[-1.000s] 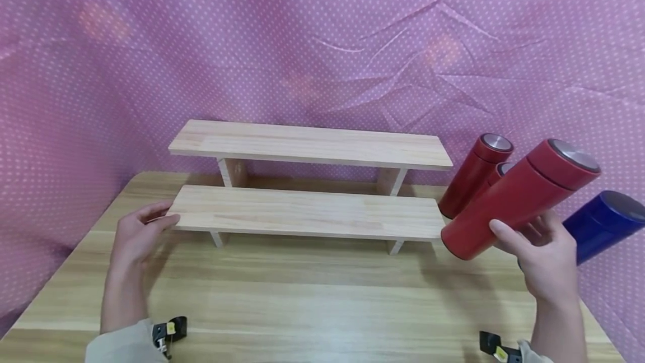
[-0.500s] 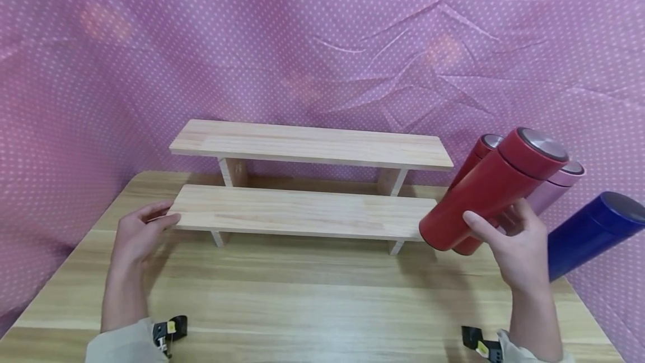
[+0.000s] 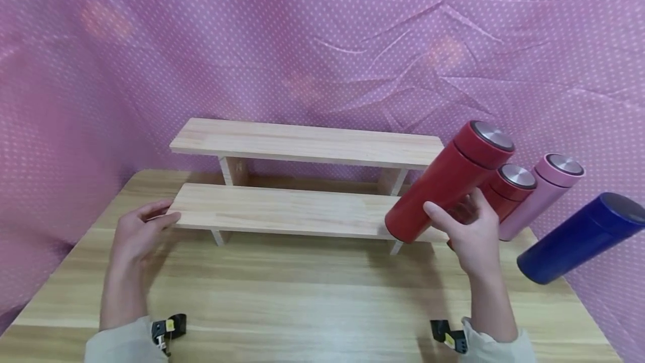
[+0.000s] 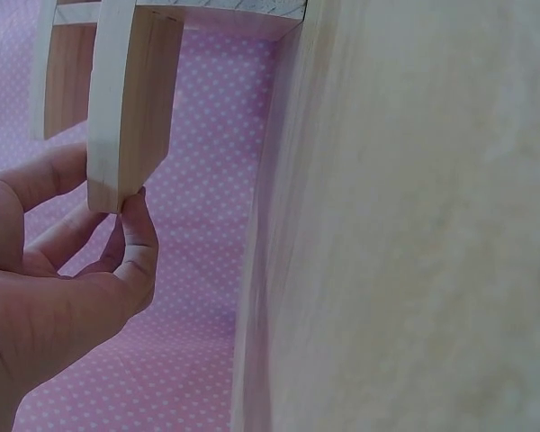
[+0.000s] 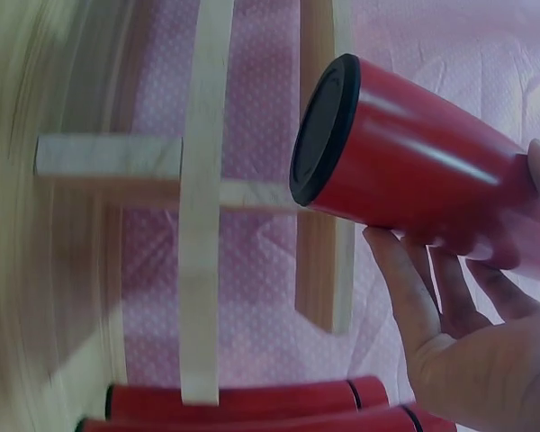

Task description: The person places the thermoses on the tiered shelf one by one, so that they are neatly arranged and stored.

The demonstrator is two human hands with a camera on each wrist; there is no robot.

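A two-tier wooden shelf stands on the table, its lower board (image 3: 282, 206) in front of and below the upper board (image 3: 302, 142). My left hand (image 3: 133, 234) pinches the left end of the lower board; the left wrist view shows fingers (image 4: 137, 238) and thumb on opposite sides of that end. My right hand (image 3: 471, 234) grips a red thermos bottle (image 3: 443, 178) around its middle. Tilted with its steel-topped lid up and to the right, the bottle overlaps the right end of both boards. Its black base (image 5: 326, 130) faces the shelf in the right wrist view.
Right of the shelf stand another red bottle (image 3: 506, 192), partly behind my right hand, a pink bottle (image 3: 541, 195) and a blue bottle (image 3: 579, 240). Two red bottles (image 5: 243, 400) show along the bottom of the right wrist view. Pink dotted cloth (image 3: 322, 43) hangs behind the table (image 3: 302, 307).
My right hand has carried the red bottle leftward, from right of the shelf to over its right end, uncovering the pink and blue bottles. My left hand has stayed at the board's end.
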